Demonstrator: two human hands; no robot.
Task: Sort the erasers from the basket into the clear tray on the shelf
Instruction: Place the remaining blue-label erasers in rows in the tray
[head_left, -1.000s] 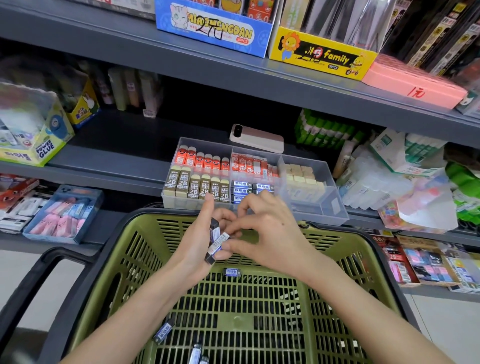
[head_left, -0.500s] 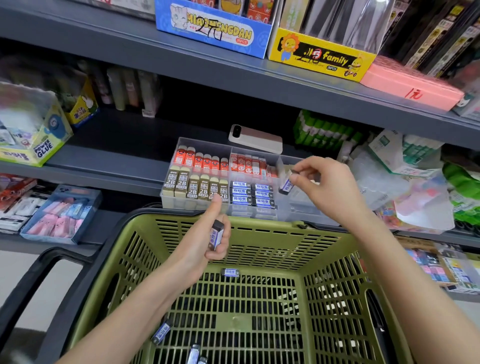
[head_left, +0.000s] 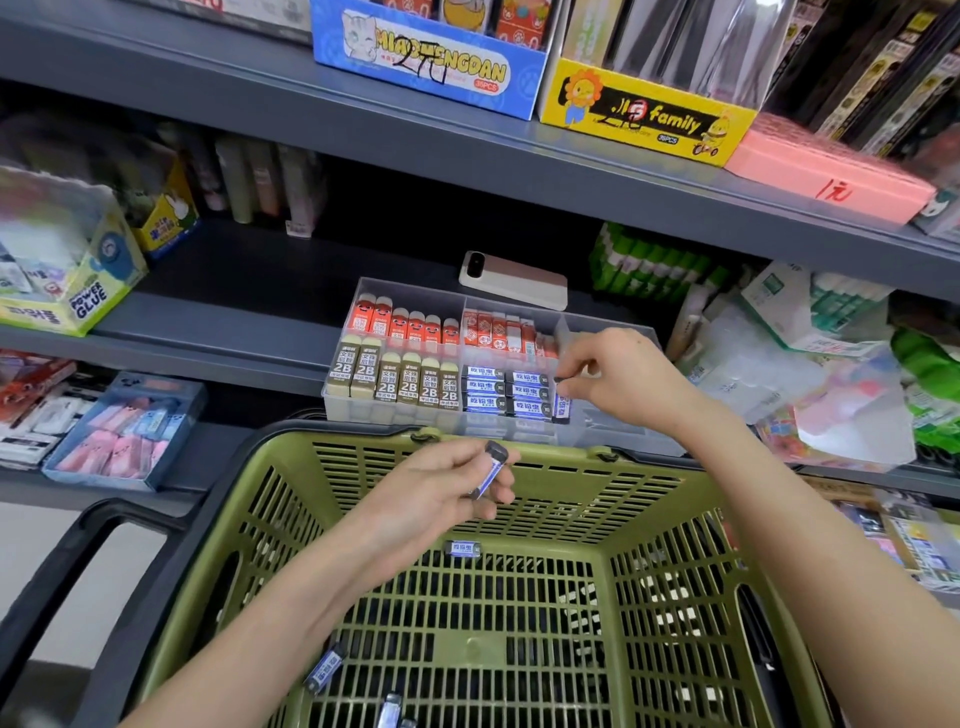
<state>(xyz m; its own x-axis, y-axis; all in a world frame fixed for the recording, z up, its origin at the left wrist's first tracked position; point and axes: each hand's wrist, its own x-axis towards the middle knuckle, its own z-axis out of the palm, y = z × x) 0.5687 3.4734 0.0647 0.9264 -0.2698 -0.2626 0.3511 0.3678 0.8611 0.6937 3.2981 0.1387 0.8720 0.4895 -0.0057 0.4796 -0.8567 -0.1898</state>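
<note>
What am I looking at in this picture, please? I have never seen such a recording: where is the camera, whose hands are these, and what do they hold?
There is no machine here. A person wears a wide-angle camera on the head. It looks forward and down, so you see their own two bare hands.

The left hand holds a blue eraser above the green basket. The right hand reaches over the clear tray on the shelf. It pinches the top of a second eraser, which stands on end beside the blue rows.

The tray also holds red erasers and beige 2B erasers, each in its own group. More loose erasers lie on the basket floor.
</note>
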